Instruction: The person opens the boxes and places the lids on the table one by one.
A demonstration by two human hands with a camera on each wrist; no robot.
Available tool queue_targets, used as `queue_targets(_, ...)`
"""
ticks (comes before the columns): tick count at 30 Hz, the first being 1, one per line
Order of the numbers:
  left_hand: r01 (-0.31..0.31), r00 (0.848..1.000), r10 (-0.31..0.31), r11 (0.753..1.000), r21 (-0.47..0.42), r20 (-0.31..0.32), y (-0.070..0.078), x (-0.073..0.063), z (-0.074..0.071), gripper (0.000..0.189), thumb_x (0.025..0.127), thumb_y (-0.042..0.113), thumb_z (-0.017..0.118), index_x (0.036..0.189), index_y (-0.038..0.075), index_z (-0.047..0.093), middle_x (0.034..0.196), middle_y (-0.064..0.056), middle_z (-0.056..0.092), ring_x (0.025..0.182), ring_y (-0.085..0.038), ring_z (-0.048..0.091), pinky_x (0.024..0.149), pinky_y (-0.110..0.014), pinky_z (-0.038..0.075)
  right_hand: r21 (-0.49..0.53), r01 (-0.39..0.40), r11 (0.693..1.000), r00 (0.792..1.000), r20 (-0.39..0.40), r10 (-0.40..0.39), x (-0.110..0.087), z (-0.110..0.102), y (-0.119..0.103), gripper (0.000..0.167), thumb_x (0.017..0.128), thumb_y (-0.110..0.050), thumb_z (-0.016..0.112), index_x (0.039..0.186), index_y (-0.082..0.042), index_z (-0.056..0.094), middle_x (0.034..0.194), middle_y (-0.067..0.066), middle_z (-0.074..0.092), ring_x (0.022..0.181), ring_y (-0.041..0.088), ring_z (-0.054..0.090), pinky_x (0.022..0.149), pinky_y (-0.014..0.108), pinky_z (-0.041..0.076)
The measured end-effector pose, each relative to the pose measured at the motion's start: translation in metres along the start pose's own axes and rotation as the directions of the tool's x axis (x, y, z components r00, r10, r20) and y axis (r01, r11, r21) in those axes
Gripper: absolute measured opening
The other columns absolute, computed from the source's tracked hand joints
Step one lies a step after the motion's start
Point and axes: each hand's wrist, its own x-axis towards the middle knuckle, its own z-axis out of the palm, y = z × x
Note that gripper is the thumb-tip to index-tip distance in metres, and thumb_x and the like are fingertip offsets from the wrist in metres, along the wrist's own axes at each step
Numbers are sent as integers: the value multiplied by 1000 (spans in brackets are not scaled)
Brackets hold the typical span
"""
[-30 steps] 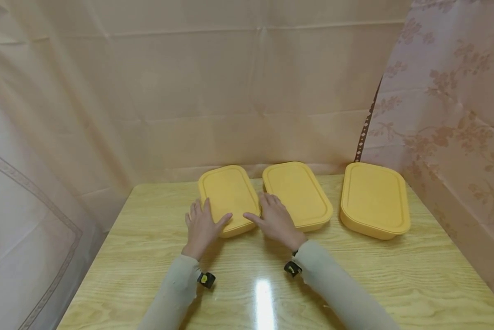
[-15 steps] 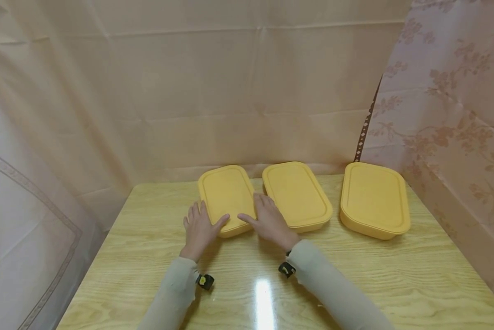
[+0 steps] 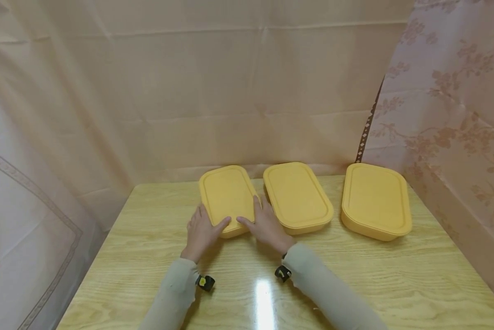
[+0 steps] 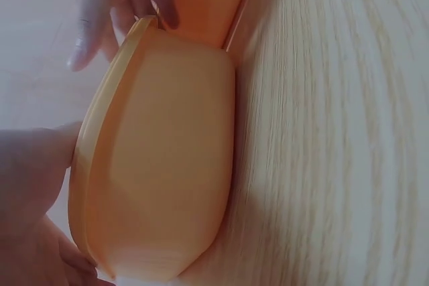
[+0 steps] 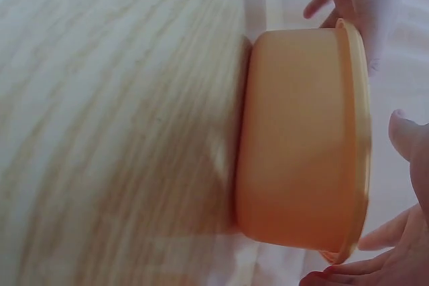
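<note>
One yellow box point(image 4: 161, 155), the leftmost of three in a row, stands flat on the wood-grained bench point(image 3: 160, 215) between the two hands. Its lid point(image 3: 227, 195) is on, with a shallow raised border around the flat top, and the opaque walls hide whatever is inside. The left hand point(image 3: 199, 233) lies at its left side near the front corner, fingers along the wall and thumb stretched over the near end of the lid; the left wrist view shows that thumb reaching the rim. The right hand point(image 3: 267, 227) sits at the opposite side, in the gap before the next box. Both hands are spread wide, thumbs well away from the fingers and pointing toward each other. In the right wrist view the right thumb stands clear of the lid, while the fingers come to the rim. How firmly either hand presses cannot be told.

The middle box point(image 3: 298, 195) is just beside the right hand, turned at a similar slant; the right box point(image 3: 375, 199) stands farther off, near the bench's right edge. Both are covered with matching lids, their contents hidden too. A beige cloth point(image 3: 189, 91) hangs behind the row.
</note>
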Motion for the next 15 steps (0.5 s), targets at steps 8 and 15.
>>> queue_targets(8,-2,1000,0,997,-81,-23,-4,1,2,94,93,48,58,150,-12,13,152,-33,28,139,-49,32,112,-62,29,49,-23,999,1000,5,23,2,7,5,93,95,-51,55,151,10,13,156,33,17,143,47,26,113,57,32)
queue_targets(15,51,999,-49,986,-157,15,-4,2,5,93,95,45,57,151,-11,7,152,-36,26,139,-50,30,113,-60,30,88,-60,994,998,-20,62,5,11,7,91,96,-47,56,150,13,14,155,34,19,140,47,33,112,54,35)
